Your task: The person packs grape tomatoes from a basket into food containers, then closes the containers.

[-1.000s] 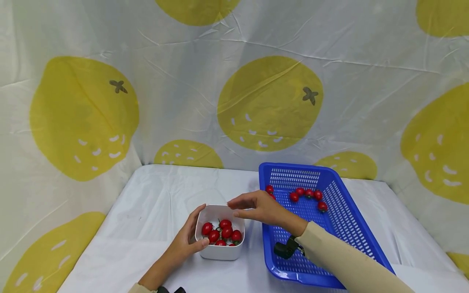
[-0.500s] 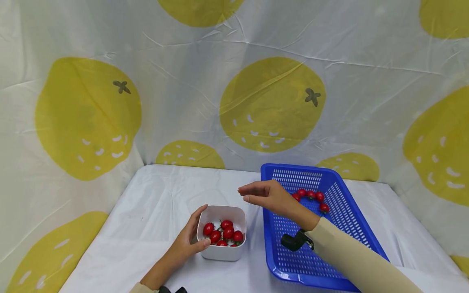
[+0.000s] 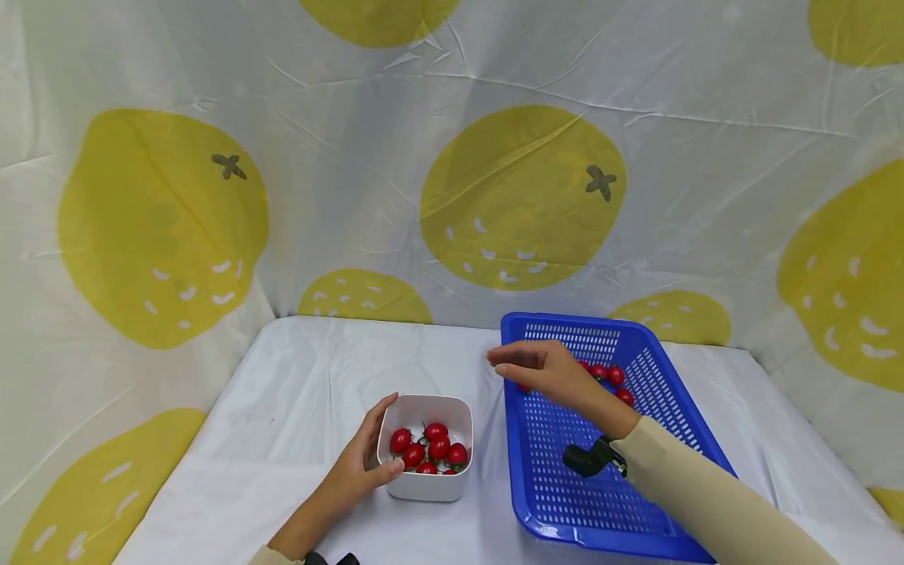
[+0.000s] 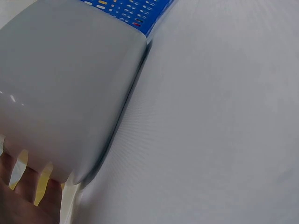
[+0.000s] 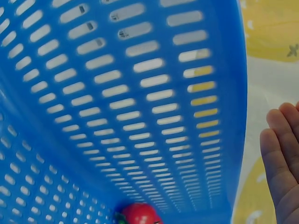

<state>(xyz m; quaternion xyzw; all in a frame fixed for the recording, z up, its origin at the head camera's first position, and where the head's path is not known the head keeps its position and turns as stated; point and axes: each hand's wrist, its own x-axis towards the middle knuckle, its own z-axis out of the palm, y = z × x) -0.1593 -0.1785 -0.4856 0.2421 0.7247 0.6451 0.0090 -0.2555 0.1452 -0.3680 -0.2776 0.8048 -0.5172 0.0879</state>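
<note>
My left hand (image 3: 360, 463) grips the left side of a square white container (image 3: 424, 488), with the thumb at its near rim. Several red cherry tomatoes (image 3: 439, 448) lie inside it. In the left wrist view, the fingers (image 4: 29, 179) rest against the container's wall (image 4: 70, 84). My right hand (image 3: 547, 370) hovers over the left far part of a blue plastic basket (image 3: 519, 471), fingers extended and thumb apart, holding nothing. Several more cherry tomatoes (image 3: 615, 377) lie at the basket's far end, some hidden by the hand. One tomato (image 5: 140, 213) shows low in the right wrist view.
A white cloth (image 3: 325, 369) covers the table. Behind it hangs a white curtain (image 3: 339, 180) printed with yellow lemons. The basket's perforated walls (image 5: 154, 98) rise around its tomatoes, and a narrow strip of cloth separates basket and container.
My right hand has moved right and slightly away, from above the container's right rim to above the basket. The left hand and the container stay in place.
</note>
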